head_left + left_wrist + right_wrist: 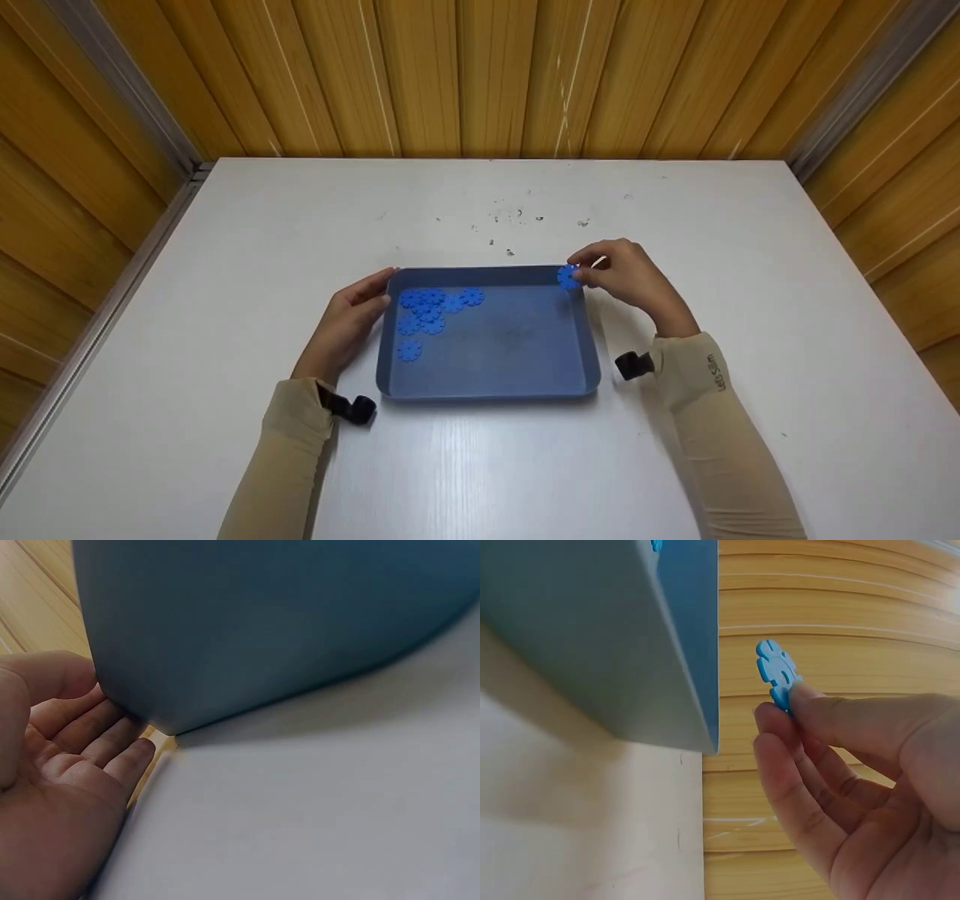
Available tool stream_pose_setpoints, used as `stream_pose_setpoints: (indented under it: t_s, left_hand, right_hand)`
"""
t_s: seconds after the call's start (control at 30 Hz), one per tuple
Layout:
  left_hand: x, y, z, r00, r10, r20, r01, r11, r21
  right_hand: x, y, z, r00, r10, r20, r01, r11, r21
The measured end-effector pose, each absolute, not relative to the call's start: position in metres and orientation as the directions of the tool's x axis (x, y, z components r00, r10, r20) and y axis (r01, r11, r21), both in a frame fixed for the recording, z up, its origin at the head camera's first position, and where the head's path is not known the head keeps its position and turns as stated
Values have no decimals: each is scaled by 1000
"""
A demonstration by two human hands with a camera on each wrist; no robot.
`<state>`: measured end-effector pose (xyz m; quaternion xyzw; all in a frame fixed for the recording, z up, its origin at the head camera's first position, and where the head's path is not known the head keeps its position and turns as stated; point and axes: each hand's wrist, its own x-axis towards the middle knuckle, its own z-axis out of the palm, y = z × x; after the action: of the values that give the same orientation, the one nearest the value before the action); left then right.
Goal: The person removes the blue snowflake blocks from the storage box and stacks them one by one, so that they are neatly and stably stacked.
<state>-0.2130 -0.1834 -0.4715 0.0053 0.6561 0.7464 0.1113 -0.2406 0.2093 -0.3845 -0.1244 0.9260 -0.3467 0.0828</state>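
Note:
A shallow blue-grey tray [510, 352] sits on the white table. Toward its far left corner lies a loose cluster of blue notched discs [429, 307], flower-like in outline, some overlapping. One more blue disc [409, 350] lies apart from them, nearer the front. My left hand [347, 319] holds the tray at its far left corner, the thumb against the edge and the fingers behind it. Between thumb and index finger, my right hand [626, 277] pinches a single blue notched disc [778, 673] over the tray's far right corner.
The white table [247, 300] reaches to a wood-panelled wall [487, 75] at the back, with similar panels at both sides. Dark scuff marks [510, 220] show on the table behind the tray. A small black camera is strapped at each wrist.

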Motion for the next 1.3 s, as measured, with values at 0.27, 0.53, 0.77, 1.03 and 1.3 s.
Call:
stream_pose_setpoints:
  t_s: [0.27,0.53,0.77,1.03,1.3]
  left_hand:
    - [-214,-183,-472,-976,176,-125,-146,-111,983]
    - [-213,-184,-471,-977,188,-103,-129,-130,983]
    - [-213,-184,-471,-976,196,-97,-125,-140,982]
    - [-213,-184,-470,-975,185,-120,-144,-125,982]
    - [-213,-183,-470,-976,181,-122,-143,-106,984]
  right_hand:
    - [-236,227,-387,-969,-239,-69,-131,726,-676]
    - [-234,246,-394,-976,-206,-66,-106,723,-682]
    - [-233,260,-404,-979,-175,-105,-60,737,-673]
    - [-233,275,-409,-979,-148,-139,-19,749,-662]
    - [-235,285,-416,-978,-132,-159,2,764,-645]
